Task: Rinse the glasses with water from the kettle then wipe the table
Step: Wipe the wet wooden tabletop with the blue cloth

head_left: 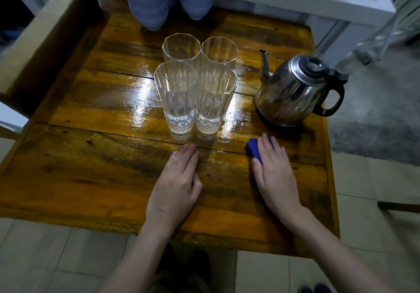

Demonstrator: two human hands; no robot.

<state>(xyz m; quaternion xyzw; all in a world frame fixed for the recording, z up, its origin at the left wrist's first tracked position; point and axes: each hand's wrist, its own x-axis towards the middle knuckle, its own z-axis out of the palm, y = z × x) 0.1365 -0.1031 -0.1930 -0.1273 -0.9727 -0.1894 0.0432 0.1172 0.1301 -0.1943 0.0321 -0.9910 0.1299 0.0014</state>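
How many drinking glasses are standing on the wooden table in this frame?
4, upright in a tight two-by-two cluster at the table's middle: far left glass, far right glass, near left glass, near right glass. The kettle stands to their right. None seems hidden.

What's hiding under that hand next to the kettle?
A blue cloth, pressed flat on the table by the right hand. Only its edge pokes out past the fingers; the rest is covered.

blue cloth (254, 150) mostly hidden under right hand (276, 172). Far glasses (181, 47) partly hidden behind the near pair. Far-side person's knees (147, 1) cropped by top edge.
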